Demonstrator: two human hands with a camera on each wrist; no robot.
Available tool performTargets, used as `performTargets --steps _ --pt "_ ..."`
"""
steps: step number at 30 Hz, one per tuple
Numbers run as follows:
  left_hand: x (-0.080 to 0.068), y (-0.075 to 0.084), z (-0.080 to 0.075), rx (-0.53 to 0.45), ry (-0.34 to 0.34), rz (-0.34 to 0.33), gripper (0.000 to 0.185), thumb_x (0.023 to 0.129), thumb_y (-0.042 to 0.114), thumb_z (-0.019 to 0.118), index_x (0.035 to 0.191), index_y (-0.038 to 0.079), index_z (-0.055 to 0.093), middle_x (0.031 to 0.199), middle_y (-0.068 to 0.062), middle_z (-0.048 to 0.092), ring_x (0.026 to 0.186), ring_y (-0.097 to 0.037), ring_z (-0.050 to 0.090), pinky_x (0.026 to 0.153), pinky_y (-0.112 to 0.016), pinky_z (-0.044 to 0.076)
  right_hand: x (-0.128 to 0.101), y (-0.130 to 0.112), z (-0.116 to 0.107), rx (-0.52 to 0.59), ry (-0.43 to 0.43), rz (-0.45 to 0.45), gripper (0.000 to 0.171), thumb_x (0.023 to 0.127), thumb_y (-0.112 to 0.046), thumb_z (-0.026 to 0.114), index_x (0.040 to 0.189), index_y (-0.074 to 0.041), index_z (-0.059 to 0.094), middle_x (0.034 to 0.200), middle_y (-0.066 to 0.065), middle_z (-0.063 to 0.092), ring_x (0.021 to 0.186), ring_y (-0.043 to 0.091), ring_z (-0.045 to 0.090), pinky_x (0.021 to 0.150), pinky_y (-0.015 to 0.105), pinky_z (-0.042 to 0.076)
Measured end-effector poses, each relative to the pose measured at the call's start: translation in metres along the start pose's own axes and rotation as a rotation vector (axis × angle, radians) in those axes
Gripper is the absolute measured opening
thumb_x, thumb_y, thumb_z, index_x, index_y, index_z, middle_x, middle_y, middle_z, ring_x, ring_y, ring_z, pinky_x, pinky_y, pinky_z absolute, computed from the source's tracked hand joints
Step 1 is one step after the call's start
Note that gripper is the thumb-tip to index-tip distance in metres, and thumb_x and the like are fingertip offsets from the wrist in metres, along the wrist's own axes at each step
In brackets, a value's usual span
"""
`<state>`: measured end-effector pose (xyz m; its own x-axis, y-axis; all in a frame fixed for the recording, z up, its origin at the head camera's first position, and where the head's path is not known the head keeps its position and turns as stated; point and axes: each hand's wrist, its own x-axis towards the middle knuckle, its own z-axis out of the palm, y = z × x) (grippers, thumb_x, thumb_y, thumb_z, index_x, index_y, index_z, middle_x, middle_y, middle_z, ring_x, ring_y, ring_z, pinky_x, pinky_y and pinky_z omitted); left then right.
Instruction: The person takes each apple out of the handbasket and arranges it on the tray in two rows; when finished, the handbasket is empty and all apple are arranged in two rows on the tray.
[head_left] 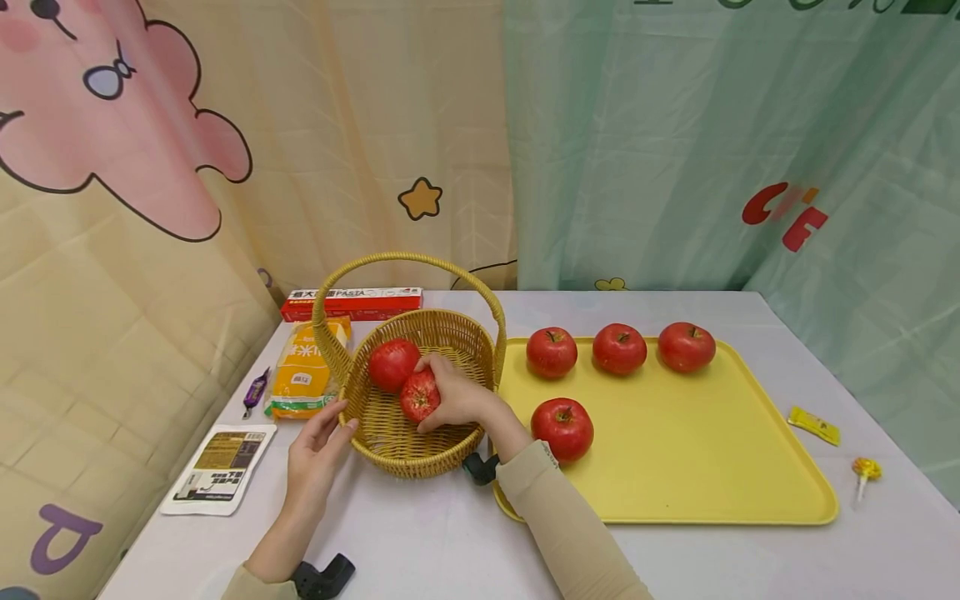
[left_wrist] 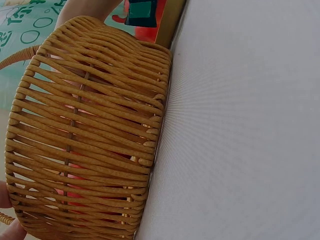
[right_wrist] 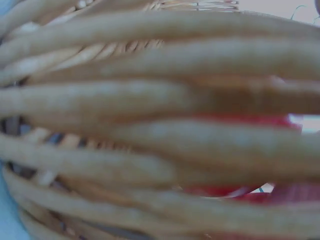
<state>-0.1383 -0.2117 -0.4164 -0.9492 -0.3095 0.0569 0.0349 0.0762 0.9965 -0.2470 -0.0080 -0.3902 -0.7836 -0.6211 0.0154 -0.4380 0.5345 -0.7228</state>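
Observation:
A wicker basket (head_left: 420, 462) with a tall arched handle stands on the table. Inside it, my right hand (head_left: 457, 396) grips a red apple (head_left: 418, 398) from above and the right. Another red apple (head_left: 393, 364) lies beside that one, toward the back left. My left hand (head_left: 315, 454) holds the basket's rim at its left front. In the left wrist view, fingertips (left_wrist: 4, 195) show at the rim of the basket (left_wrist: 85, 135), with red visible through the weave. Blurred basket strands (right_wrist: 160, 105) fill most of the right wrist view, hiding the right hand there.
Right of the basket, a yellow tray (head_left: 697, 450) bears several apples (head_left: 562, 429). A yellow candy (head_left: 814, 425) and a lollipop (head_left: 866, 469) lie beyond it. Left and behind are a pasta box (head_left: 352, 306), an orange bag (head_left: 300, 375), a purple candy (head_left: 256, 392) and a white packet (head_left: 219, 469).

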Motion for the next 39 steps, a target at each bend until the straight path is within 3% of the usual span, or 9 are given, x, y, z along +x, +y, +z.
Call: performTargets --steps 7,11,16,22,27,34,39 --pt "0.001 0.0 0.0 0.004 0.001 -0.001 0.044 0.093 0.016 0.061 0.132 0.001 0.048 0.142 -0.009 0.039 0.133 -0.026 0.035 0.088 -0.007 0.041 -0.002 -0.004 0.0 -0.092 0.097 0.016 0.088 0.06 -0.023 0.089 0.134 -0.024 0.04 0.132 0.003 0.044 0.118 0.024 0.034 0.092 0.043 0.045" --pt "0.001 0.0 0.0 0.01 -0.001 -0.007 0.044 0.093 0.016 0.06 0.132 0.001 0.048 0.142 -0.008 0.039 0.133 -0.026 0.035 0.088 -0.007 0.041 -0.003 -0.006 0.0 -0.148 0.092 -0.008 0.086 0.063 -0.028 0.086 0.136 -0.026 0.043 0.139 -0.001 0.044 0.122 0.027 0.035 0.095 0.044 0.043" --pt "0.001 0.0 0.0 0.009 0.001 -0.007 0.044 0.093 0.016 0.06 0.132 0.001 0.048 0.142 -0.008 0.04 0.132 -0.025 0.036 0.088 -0.007 0.041 -0.004 -0.006 0.0 -0.174 0.084 -0.02 0.083 0.064 -0.031 0.083 0.137 -0.029 0.043 0.137 0.005 0.039 0.125 0.029 0.035 0.097 0.048 0.042" --pt "0.001 -0.001 0.0 0.002 0.007 -0.01 0.044 0.093 0.016 0.06 0.132 0.002 0.048 0.14 -0.007 0.041 0.132 -0.025 0.037 0.088 -0.008 0.041 -0.01 -0.008 -0.006 -0.044 0.084 -0.033 0.078 0.063 -0.024 0.082 0.133 -0.029 0.047 0.131 0.004 0.034 0.116 0.024 0.039 0.088 0.043 0.049" --pt "0.002 -0.001 0.0 -0.006 0.013 -0.019 0.044 0.093 0.015 0.06 0.132 0.001 0.048 0.138 -0.006 0.042 0.132 -0.024 0.037 0.089 -0.008 0.042 -0.027 -0.012 -0.02 0.091 0.039 -0.107 0.075 0.066 -0.022 0.079 0.131 -0.023 0.043 0.131 0.002 0.038 0.114 0.02 0.044 0.087 0.036 0.05" --pt "0.001 -0.001 -0.001 -0.009 0.003 -0.019 0.044 0.093 0.017 0.061 0.132 0.001 0.048 0.139 -0.007 0.041 0.132 -0.025 0.036 0.088 -0.008 0.042 -0.075 -0.016 -0.056 0.233 -0.04 -0.23 0.078 0.068 -0.021 0.079 0.133 -0.028 0.037 0.128 -0.006 0.04 0.115 0.015 0.044 0.086 0.03 0.051" --pt "0.001 -0.001 -0.001 -0.003 -0.001 -0.014 0.043 0.093 0.016 0.06 0.132 0.002 0.048 0.14 -0.007 0.04 0.132 -0.025 0.036 0.088 -0.007 0.041 -0.118 -0.001 -0.087 0.283 0.027 -0.256 0.081 0.066 -0.013 0.08 0.132 -0.025 0.035 0.128 -0.002 0.043 0.116 0.021 0.045 0.087 0.036 0.051"
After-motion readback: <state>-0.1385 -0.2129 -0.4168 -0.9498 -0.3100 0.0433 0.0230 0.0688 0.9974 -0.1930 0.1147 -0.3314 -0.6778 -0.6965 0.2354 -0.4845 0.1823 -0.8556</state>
